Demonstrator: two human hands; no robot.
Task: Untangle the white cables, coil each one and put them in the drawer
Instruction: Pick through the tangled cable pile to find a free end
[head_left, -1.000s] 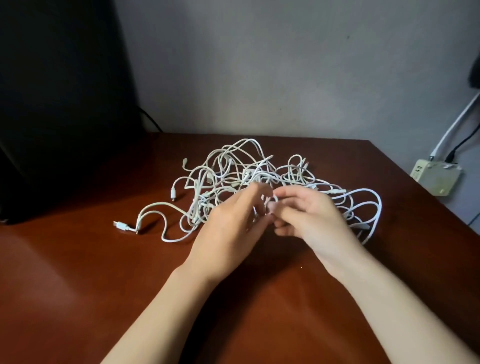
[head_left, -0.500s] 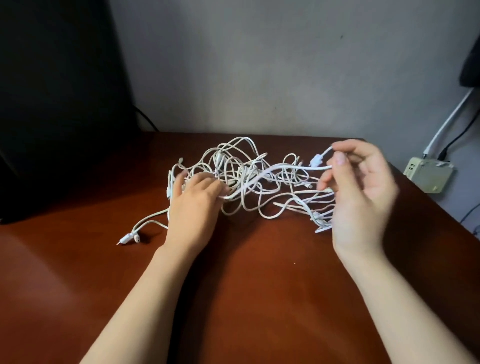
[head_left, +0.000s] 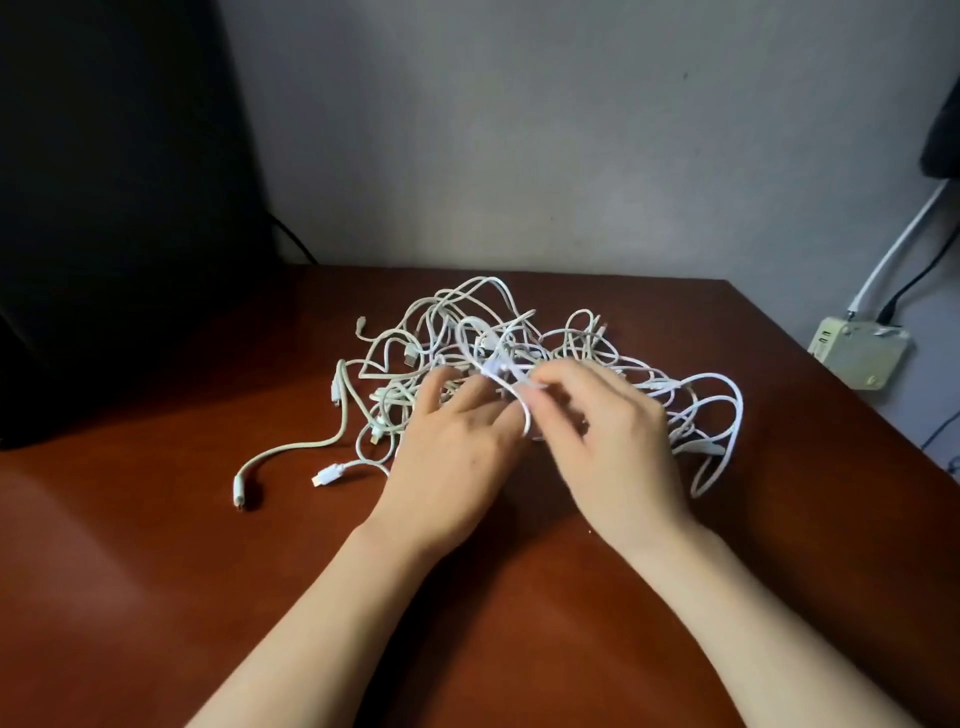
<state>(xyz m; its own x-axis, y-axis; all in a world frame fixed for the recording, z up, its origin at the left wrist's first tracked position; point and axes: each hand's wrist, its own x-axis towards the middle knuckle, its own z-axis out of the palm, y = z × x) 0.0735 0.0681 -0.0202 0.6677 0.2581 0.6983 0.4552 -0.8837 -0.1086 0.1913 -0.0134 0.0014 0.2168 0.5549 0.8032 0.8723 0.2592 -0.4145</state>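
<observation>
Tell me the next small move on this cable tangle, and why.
Probably lift the strand the right hand seems to pinch, gently up, while the left hand presses the tangle down. It is all knotted together on the table, and blur hides where that strand runs.

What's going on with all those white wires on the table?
A person is sorting out a tangled heap of white cables on a brown table. Their left hand lies on the heap with its fingers spread. Their right hand seems to pinch one strand near the middle, though it is blurred. A couple of loose ends, one with a plug, trail off to the left. No cable is coiled yet, and no drawer is in view.
</observation>
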